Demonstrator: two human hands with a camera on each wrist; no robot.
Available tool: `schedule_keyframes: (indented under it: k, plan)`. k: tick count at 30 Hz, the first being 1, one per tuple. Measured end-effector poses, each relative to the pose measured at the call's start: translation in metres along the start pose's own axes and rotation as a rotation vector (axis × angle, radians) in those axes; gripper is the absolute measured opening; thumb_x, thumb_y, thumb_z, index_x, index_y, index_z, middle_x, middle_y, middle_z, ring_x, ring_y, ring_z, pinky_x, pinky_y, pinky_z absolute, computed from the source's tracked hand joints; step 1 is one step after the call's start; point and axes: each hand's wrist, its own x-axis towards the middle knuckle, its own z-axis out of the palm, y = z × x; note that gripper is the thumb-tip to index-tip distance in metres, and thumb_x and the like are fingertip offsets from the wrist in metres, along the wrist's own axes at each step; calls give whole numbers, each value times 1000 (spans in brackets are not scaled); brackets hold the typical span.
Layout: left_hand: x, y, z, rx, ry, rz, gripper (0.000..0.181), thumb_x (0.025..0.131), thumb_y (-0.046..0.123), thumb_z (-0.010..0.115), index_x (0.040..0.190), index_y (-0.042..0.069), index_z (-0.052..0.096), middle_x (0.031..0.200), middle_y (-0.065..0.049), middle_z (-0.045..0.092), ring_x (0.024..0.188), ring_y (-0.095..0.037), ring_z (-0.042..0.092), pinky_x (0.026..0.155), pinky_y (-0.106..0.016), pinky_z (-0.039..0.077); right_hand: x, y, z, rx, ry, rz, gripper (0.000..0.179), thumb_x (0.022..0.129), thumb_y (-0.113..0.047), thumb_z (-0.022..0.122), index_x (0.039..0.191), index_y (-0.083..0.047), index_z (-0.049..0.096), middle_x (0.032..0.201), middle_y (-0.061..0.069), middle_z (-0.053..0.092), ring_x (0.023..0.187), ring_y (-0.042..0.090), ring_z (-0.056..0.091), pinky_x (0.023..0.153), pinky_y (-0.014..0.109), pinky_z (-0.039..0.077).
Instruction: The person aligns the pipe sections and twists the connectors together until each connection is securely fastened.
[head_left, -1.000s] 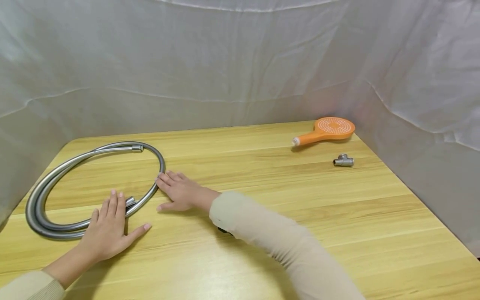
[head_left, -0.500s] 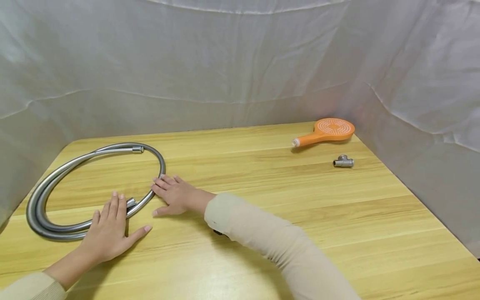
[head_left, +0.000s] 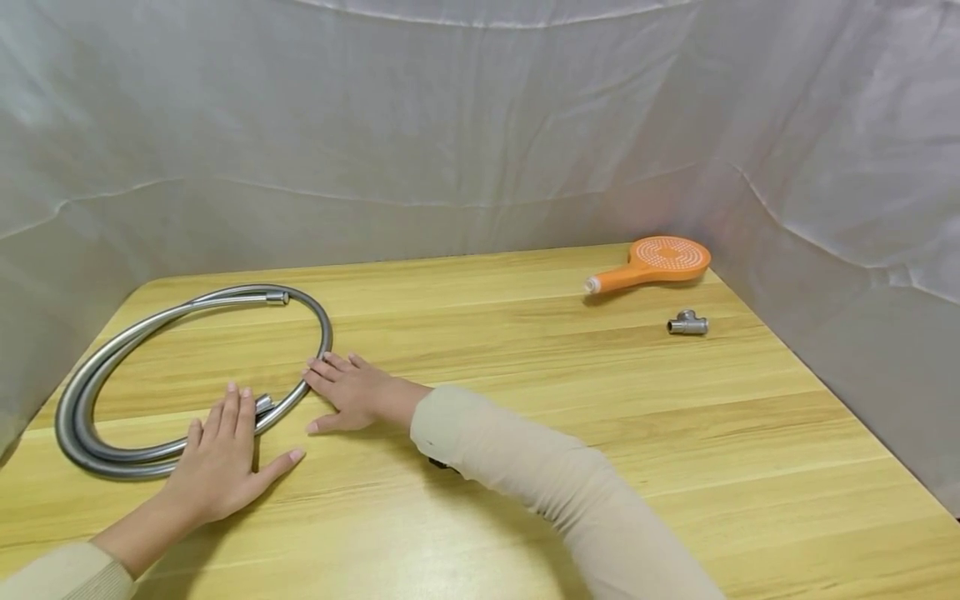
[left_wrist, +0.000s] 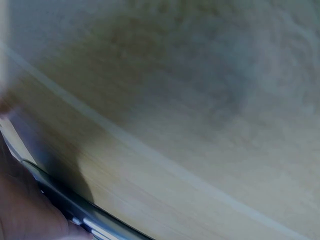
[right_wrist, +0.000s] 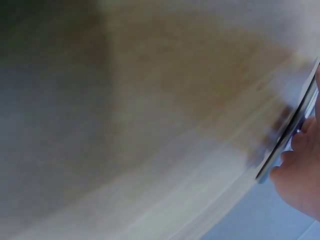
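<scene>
Wood-grain table (head_left: pixel 570 392); grey sheeting (head_left: pixel 450 117) behind; coiled hose (head_left: pixel 69 400), long axis near-left to far-right, ends (head_left: pixel 277 297) rightward; left hand (head_left: pixel 216 467), right hand (head_left: pixel 348 396): straight fingers touching it

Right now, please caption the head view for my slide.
Left hand and right hand on coiled hose; orange shower head and metal tee at right.

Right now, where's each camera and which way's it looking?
Head: on the head, facing forward and down at the hose and table; left hand, right hand and sleeves show.
Left wrist: on that wrist, facing blurred table; part of left hand shows.
Right wrist: likewise, with part of right hand.
Shared by head and left wrist: left hand, hose.
</scene>
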Motion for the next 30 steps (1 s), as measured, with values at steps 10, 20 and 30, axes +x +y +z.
schedule_keyframes:
  k: [10,20,30]
  plan:
    - [0,4,-5,-2,9,12,103,88,61,45,141,-17,4,146,-40,1,127,-62,15,96,-75,14,-7,3,-3,-4,23,-14,78,91,-64,29,150,-24,-2,157,-6,-6,145,15,-5,118,32,2]
    - [2,9,-5,-18,-7,20,103,88,62,44,142,-15,2,147,-38,-1,129,-61,13,96,-75,12,-12,9,-2,44,45,-89,79,93,-58,34,150,-15,1,157,0,-5,145,17,-6,118,33,2]
    - [1,15,-6,-27,-18,38,102,88,61,44,142,-14,3,148,-36,1,133,-56,11,100,-73,11,-15,19,4,69,23,-104,77,94,-56,34,150,-18,-4,157,-2,-9,144,14,-7,118,35,1]
